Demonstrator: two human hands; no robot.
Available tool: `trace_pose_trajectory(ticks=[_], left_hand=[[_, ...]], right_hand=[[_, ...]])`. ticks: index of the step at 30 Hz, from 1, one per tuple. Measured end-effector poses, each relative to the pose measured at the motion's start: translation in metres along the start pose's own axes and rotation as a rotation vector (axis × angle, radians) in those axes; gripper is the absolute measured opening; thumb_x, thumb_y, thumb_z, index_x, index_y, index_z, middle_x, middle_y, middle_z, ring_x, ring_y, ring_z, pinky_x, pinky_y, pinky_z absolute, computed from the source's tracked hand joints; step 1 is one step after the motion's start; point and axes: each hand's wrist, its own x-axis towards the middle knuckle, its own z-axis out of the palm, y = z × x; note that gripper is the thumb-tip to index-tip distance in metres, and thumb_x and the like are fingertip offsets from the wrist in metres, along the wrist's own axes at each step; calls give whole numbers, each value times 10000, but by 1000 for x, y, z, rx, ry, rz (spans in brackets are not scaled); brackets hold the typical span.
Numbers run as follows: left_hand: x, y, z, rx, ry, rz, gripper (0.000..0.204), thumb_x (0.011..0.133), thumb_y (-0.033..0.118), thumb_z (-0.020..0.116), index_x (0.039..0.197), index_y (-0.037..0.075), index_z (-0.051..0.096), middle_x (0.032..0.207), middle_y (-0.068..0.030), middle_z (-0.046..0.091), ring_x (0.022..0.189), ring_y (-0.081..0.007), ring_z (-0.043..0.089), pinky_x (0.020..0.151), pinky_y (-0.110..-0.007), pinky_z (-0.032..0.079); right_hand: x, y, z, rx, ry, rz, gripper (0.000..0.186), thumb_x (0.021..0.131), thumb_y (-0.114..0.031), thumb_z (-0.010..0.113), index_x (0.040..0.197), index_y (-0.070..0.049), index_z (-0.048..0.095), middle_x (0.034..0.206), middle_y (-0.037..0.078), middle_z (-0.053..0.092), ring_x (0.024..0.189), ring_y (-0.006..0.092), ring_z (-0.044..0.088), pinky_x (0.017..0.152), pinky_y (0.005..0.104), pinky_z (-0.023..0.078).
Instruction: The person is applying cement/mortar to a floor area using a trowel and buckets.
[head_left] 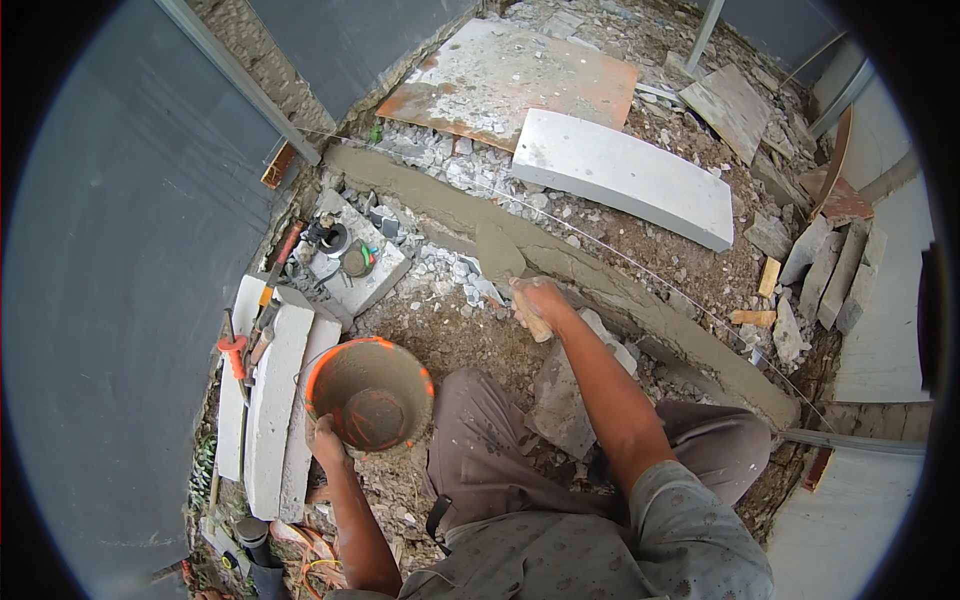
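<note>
My right hand [541, 302] is closed around the wooden handle of a trowel [497, 253]. The trowel's mortar-smeared blade lies at the side and top of a long, low bed of wet grey mortar [620, 275], which runs diagonally across the ground. My left hand [328, 445] grips the near left rim of an orange bucket [421, 372]. The bucket tilts so its inside shows, coated with grey mortar and a thin layer at the bottom. A taut white string [640, 252] stretches along the mortar bed's far side.
Beyond the string lies a thick white block [625, 180], with a dusty board [510, 75] behind it. White blocks [278, 400] and an orange-guarded chisel [233, 350] are at left by the dark wall [130, 280]. Broken slabs [835, 270] lean at right. A rough stone [565, 400] sits between my knees.
</note>
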Motion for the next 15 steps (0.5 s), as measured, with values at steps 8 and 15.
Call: trace_pose_trajectory(ticks=[8,15], left_hand=[[-11,7,35,-110,-35,-82,330,722,-22,457,1035,-23,560,927,-86,572,787,-184,559,723,-301,462],[-2,6,1,-27,11,-57,330,720,-19,457,1035,-17,555,945,-86,574,815,-199,568,731,-309,474]], right_hand=[[79,36,-9,-241,447,-201,397,839,-280,588,936,102,543,788,185,604,513,266,597,406,388,470],[-2,32,-10,152,366,-39,336,859,-231,582,1005,55,483,739,147,570,505,241,569,385,370,465]])
